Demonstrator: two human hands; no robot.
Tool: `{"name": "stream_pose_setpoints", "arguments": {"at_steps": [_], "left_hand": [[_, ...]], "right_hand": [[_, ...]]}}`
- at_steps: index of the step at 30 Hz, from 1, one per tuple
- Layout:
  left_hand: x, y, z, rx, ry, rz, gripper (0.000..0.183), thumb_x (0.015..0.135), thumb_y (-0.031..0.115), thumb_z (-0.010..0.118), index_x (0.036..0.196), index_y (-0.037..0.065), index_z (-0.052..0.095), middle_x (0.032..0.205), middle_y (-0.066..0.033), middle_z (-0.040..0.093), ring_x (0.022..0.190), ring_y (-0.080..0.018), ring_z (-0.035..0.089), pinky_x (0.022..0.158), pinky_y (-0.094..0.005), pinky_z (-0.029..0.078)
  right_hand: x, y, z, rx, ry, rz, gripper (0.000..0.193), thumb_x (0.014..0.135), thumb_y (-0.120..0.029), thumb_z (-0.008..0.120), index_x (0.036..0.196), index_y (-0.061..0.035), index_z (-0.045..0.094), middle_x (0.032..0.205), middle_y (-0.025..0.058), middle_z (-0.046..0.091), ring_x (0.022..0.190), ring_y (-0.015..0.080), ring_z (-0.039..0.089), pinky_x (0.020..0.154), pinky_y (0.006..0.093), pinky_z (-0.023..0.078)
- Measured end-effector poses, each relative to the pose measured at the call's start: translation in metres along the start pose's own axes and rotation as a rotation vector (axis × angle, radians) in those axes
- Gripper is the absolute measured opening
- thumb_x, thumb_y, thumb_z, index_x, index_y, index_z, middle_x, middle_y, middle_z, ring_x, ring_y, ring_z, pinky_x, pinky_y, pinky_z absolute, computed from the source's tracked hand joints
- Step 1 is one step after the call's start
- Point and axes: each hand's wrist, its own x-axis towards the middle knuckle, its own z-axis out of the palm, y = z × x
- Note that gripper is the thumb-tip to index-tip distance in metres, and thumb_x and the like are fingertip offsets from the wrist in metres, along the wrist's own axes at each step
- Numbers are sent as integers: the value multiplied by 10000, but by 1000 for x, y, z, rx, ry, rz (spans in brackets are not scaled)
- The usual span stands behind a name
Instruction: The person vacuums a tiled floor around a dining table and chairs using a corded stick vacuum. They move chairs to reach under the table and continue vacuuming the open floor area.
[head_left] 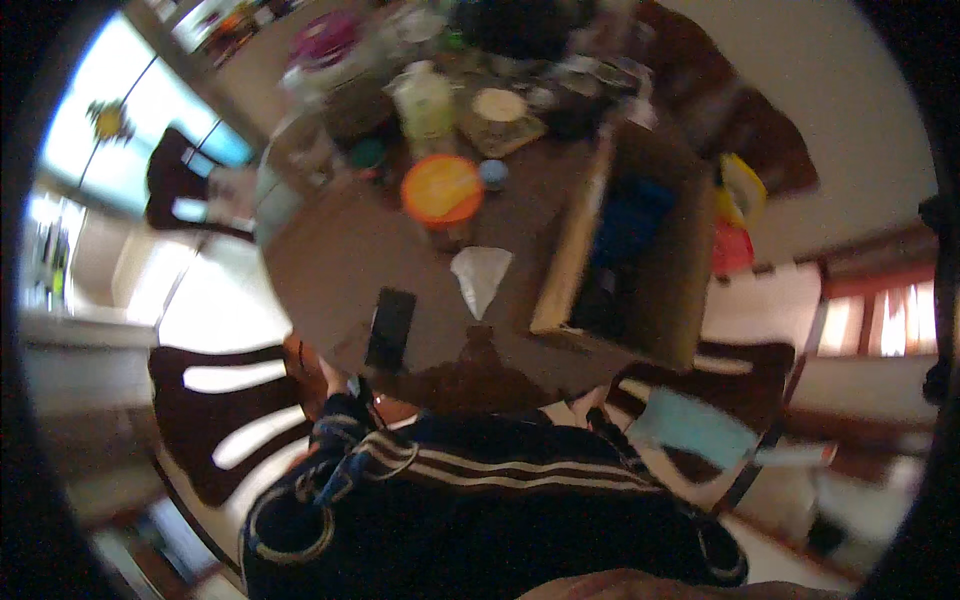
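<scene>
My left hand [322,374] is low at the near left edge of the round brown table [330,270], beside a wooden chair. My right hand [588,402] is down at the near right edge. Both are small and smeared, so their fingers cannot be made out. A black phone [391,328] lies on the table, nearest my left hand. Farther in lies a white, roughly triangular piece that looks like folded paper [482,275]. Behind it stands a container with an orange lid [442,190]. An open cardboard box [565,275] takes up the right side, with a blue item [632,218] inside.
A pale yellow-green bottle [425,105] and a crowd of blurred items fill the table's far side. Dark wooden chairs [225,365] stand around it. A light blue flat thing [692,425] rests on the near right chair. Yellow and red items [738,200] show beyond the box.
</scene>
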Motion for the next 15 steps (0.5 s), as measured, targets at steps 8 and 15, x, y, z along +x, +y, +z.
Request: {"name": "stream_pose_setpoints", "arguments": {"at_steps": [8, 15], "left_hand": [[-16, -34, 17, -304, 181, -6, 727, 979, 647, 332, 1347, 49, 521, 1237, -108, 612, 1076, -291, 600, 910, -431, 483], [-140, -100, -15, -16, 213, -124, 753, 930, 683, 432, 1219, 11, 613, 934, -138, 682, 871, -281, 650, 753, -419, 525]], "right_hand": [[15, -8, -26, -345, -105, 38, 596, 1000, -491, 426, 1432, -81, 400, 1430, 100, 439, 1226, 314, 450, 1024, 426, 395], [20, -20, -39, -561, -179, 62, 552, 991, -448, 469, 1385, -61, 449, 1365, 118, 494, 1159, 325, 500, 984, 436, 419]]}}
